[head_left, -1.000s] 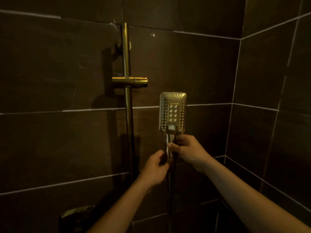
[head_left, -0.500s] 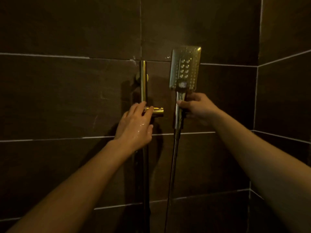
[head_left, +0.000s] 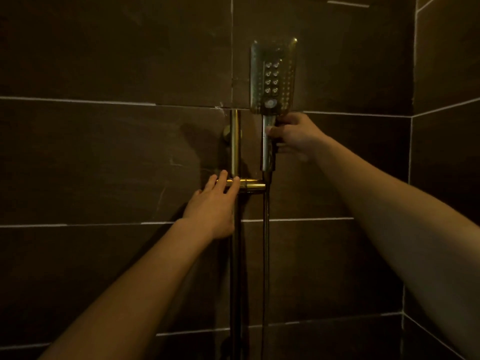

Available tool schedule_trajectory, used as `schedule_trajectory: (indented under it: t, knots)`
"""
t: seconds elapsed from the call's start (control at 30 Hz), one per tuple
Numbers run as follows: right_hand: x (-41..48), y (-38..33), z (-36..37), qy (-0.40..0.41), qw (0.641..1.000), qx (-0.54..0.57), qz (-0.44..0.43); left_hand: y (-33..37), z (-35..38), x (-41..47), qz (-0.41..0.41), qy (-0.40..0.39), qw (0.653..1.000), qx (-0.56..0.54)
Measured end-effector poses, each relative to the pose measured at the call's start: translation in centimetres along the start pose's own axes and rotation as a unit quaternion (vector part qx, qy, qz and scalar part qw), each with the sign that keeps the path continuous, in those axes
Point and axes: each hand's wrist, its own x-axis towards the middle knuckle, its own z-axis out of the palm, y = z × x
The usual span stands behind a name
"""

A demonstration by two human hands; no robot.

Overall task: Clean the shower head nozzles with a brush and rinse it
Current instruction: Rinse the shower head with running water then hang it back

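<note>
Shower head gripped by right hand; left hand spread on holder; hose bottom lost in dark.

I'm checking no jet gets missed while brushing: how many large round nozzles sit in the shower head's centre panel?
8, in two columns of four on the shower head, from its middle down to just above the round button. The small dots around them are too blurred to count.

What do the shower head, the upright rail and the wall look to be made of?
Shower head: metal or metal-plated plastic, judging by its brushed golden sheen; the look leaves it open. Its dark nozzles may be rubber.
Rail: polished brass-coloured metal, with bright glints along its length.
Wall: large dark matt tiles, probably stone or ceramic, with pale grout lines and faint veining.
</note>
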Motion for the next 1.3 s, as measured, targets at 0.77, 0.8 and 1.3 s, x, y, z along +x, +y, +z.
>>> schedule_trajectory:
  t: [0.77, 0.8, 1.3]
  knots:
    - [0.2, 2.1, 1.8, -0.060, 0.993, 0.096, -0.027, 0.4, -0.9, 0.1, -0.012, -0.023, 1.000, 0.001]
    - [0.3, 2.3, 1.9, -0.062, 0.993, 0.097, -0.023, 0.4, -0.9, 0.1, -0.011, -0.021, 1.000, 0.000]
    - [-2.4, 5.2, 2.3, -0.041, 0.999, 0.009, 0.021, -0.2, -0.5, -0.1, -0.003, -0.033, 0.999, 0.012]
